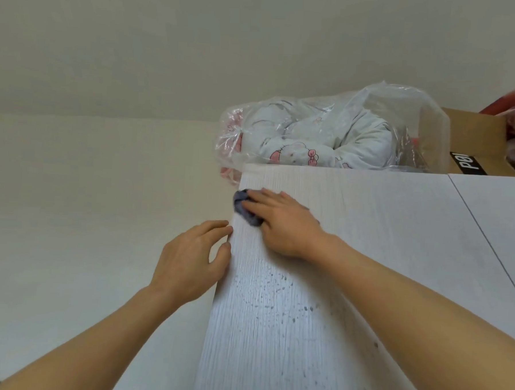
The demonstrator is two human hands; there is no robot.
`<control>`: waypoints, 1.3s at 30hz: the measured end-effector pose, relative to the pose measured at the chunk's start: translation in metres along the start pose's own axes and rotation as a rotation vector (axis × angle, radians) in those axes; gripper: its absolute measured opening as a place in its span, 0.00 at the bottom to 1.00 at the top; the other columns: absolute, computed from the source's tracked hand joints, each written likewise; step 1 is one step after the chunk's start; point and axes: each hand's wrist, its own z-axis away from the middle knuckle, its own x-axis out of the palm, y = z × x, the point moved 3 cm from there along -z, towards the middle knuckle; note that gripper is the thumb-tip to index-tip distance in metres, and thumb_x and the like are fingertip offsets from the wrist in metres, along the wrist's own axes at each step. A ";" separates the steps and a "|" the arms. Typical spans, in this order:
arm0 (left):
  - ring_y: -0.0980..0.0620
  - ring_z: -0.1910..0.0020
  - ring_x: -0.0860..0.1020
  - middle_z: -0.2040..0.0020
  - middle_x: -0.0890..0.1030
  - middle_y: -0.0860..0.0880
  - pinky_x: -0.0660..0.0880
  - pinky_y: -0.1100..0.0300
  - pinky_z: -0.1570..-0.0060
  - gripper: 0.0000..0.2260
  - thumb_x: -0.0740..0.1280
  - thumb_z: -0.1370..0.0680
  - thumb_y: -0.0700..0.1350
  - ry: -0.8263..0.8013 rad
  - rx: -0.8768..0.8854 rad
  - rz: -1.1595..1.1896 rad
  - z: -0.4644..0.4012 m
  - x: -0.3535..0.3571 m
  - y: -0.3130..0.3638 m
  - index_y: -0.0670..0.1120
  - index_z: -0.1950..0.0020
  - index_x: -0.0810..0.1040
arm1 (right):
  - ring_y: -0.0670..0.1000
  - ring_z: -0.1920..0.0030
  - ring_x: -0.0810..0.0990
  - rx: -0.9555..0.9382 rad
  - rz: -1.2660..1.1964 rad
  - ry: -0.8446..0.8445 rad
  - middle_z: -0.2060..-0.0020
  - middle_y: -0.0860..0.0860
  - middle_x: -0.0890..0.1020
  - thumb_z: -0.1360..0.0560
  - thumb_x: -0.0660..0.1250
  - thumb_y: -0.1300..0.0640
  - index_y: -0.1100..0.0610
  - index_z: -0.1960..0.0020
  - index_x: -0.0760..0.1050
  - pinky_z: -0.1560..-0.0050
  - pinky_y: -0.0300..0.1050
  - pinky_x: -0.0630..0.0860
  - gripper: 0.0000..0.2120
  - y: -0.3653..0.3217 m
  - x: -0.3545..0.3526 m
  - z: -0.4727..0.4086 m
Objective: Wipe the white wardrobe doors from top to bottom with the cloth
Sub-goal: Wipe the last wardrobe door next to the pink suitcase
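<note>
Right hand (281, 223) pressed grey cloth (245, 209) flat, fingers straight, against white wardrobe door (320, 287) near its top left corner. Left hand (191, 260), grip relaxed and holding nothing, touched door's left edge. Bare wall lay left of edge. Clear plastic bag (328, 130) and cardboard box (473, 146) sat atop wardrobe, just above door's top edge.
</note>
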 end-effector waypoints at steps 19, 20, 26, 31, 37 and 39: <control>0.47 0.35 0.69 0.30 0.68 0.49 0.65 0.53 0.40 0.25 0.47 0.21 0.56 -0.105 -0.125 0.020 0.029 -0.007 0.013 0.47 0.28 0.64 | 0.55 0.36 0.74 -0.209 -0.001 -0.004 0.37 0.52 0.77 0.30 0.60 0.61 0.54 0.40 0.78 0.33 0.46 0.62 0.20 -0.050 0.019 0.121; 0.46 0.35 0.69 0.30 0.68 0.48 0.66 0.52 0.41 0.28 0.45 0.24 0.58 -0.103 -0.106 0.004 0.029 -0.008 0.015 0.47 0.29 0.65 | 0.54 0.34 0.72 -0.294 0.017 -0.085 0.35 0.51 0.75 0.27 0.57 0.59 0.53 0.37 0.76 0.30 0.47 0.60 0.20 -0.051 0.021 0.132; 0.51 0.24 0.50 0.23 0.54 0.49 0.54 0.53 0.29 0.38 0.35 0.30 0.61 -0.299 0.069 -0.144 0.036 0.001 0.042 0.48 0.24 0.55 | 0.55 0.28 0.63 0.154 -0.010 0.085 0.29 0.50 0.67 0.25 0.51 0.59 0.52 0.30 0.69 0.29 0.51 0.52 0.24 0.037 -0.015 0.127; 0.53 0.28 0.29 0.27 0.30 0.53 0.31 0.53 0.29 0.34 0.27 0.33 0.64 -0.438 0.073 -0.232 0.050 0.027 0.058 0.51 0.30 0.29 | 0.52 0.26 0.56 0.398 0.009 0.109 0.26 0.51 0.60 0.23 0.50 0.60 0.54 0.27 0.63 0.28 0.45 0.47 0.25 0.047 -0.016 0.127; 0.53 0.29 0.30 0.26 0.32 0.52 0.30 0.55 0.30 0.37 0.27 0.33 0.65 -0.373 0.042 -0.276 0.053 0.032 0.060 0.48 0.28 0.31 | 0.53 0.29 0.65 -0.280 0.102 -0.150 0.30 0.50 0.69 0.24 0.51 0.55 0.50 0.30 0.68 0.28 0.51 0.59 0.23 0.017 -0.003 0.200; 0.54 0.28 0.31 0.26 0.33 0.52 0.31 0.56 0.30 0.39 0.28 0.32 0.64 -0.370 0.015 -0.263 0.053 0.033 0.067 0.46 0.25 0.35 | 0.53 0.27 0.60 0.007 0.022 -0.066 0.28 0.50 0.65 0.26 0.48 0.54 0.51 0.29 0.66 0.27 0.53 0.56 0.27 0.048 -0.015 0.198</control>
